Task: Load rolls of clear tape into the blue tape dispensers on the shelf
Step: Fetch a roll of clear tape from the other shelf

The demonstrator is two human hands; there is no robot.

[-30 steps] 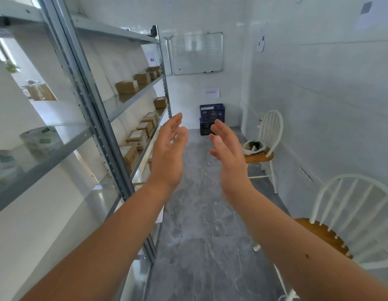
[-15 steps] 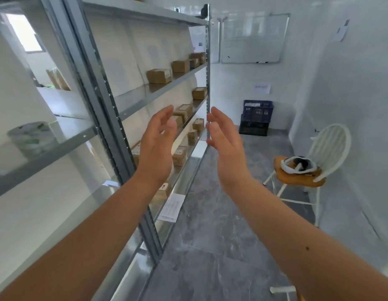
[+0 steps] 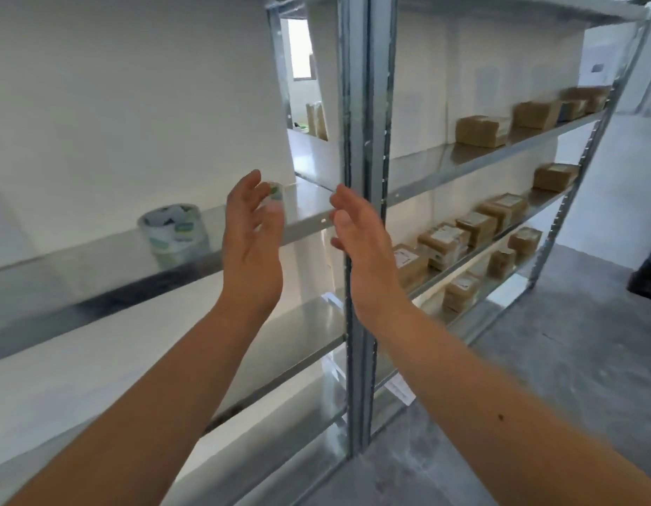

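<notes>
My left hand [image 3: 253, 228] and my right hand [image 3: 357, 231] are raised in front of me, palms facing each other, fingers apart, both holding nothing. Behind them runs a metal shelf [image 3: 309, 222] at about chest height. A stack of clear tape rolls [image 3: 174, 230] with white and green labels stands on that shelf, left of my left hand. A second stack of tape rolls [image 3: 274, 191] peeks out behind my left fingers, mostly hidden. No blue tape dispenser is in view.
A steel upright post [image 3: 366, 199] stands just behind my right hand. Several brown cardboard boxes [image 3: 481, 131] sit on the shelves to the right. The grey floor [image 3: 557, 359] lies at lower right, with a dark crate [image 3: 650, 275] at the edge.
My view has swung left toward the shelving, so the chair and far wall are gone. The tape rolls are now near the centre. Both hands stay raised and open.
</notes>
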